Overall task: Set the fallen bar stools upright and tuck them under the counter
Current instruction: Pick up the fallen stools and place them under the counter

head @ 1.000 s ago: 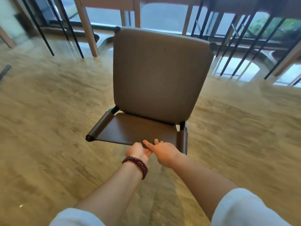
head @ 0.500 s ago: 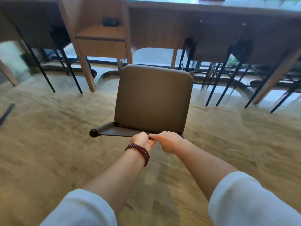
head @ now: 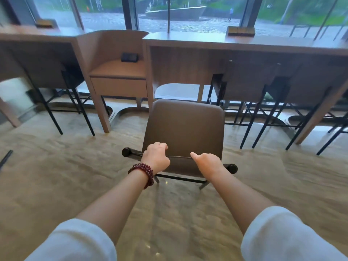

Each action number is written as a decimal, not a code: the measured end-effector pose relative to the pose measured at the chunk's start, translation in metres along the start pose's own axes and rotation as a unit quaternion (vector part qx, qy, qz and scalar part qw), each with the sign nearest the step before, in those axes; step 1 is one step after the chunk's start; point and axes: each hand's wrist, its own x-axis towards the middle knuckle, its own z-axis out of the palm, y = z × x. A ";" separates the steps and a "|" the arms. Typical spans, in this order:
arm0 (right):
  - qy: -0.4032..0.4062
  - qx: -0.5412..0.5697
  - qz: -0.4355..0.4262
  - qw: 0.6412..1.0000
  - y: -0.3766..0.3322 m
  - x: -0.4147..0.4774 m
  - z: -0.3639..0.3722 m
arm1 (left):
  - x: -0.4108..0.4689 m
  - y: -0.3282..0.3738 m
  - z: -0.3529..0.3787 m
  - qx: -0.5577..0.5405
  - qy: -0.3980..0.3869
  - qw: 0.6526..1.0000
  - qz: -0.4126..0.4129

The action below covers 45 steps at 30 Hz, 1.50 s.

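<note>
Left hand [head: 156, 158], beaded bracelet [head: 142, 173] on wrist, fingers curled over top edge of bar stool [head: 183, 136] backrest, gripping it. Right hand [head: 206, 163] closed on same edge further right, thumb lying along rim. Both forearms bare, white sleeves [head: 75, 242] pushed up. Stool stands upright on pale stone floor [head: 56, 176], brown padded seat facing wooden counter [head: 235, 44], just short of open gap beneath it. Other black-legged stools [head: 263, 113] already tucked under counter to right. Windows behind.

Matt leather-look stool [head: 185, 127], wood counter [head: 244, 44], glossy stone floor [head: 56, 176]
</note>
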 end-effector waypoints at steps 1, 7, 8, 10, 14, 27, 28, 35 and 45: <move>0.006 -0.003 0.009 1.000 0.004 0.009 -0.003 | 0.013 -0.004 -0.004 0.051 -0.023 0.998 0.027; 0.041 -0.003 0.064 0.997 0.030 0.075 -0.015 | 0.085 -0.002 -0.023 0.159 -0.083 0.980 0.082; 0.045 -0.007 0.068 0.997 0.036 0.085 -0.017 | 0.095 -0.001 -0.026 0.164 -0.080 0.979 0.094; 0.044 -0.014 0.072 0.996 0.045 0.105 -0.022 | 0.116 0.001 -0.034 0.161 -0.079 0.978 0.107; 0.048 0.021 0.083 0.995 0.064 0.139 -0.033 | 0.157 0.010 -0.043 0.122 -0.073 0.983 0.117; 0.032 0.130 0.047 0.990 0.138 0.245 -0.069 | 0.288 0.044 -0.056 0.091 -0.051 0.992 0.065; 0.029 0.130 0.048 0.990 0.142 0.252 -0.071 | 0.296 0.045 -0.056 0.090 -0.053 0.993 0.061; 0.001 0.126 0.051 0.991 0.159 0.293 -0.075 | 0.339 0.051 -0.059 0.086 -0.065 0.993 0.049; -0.020 0.123 0.079 0.989 0.156 0.296 -0.076 | 0.342 0.040 -0.060 0.062 -0.092 0.992 0.062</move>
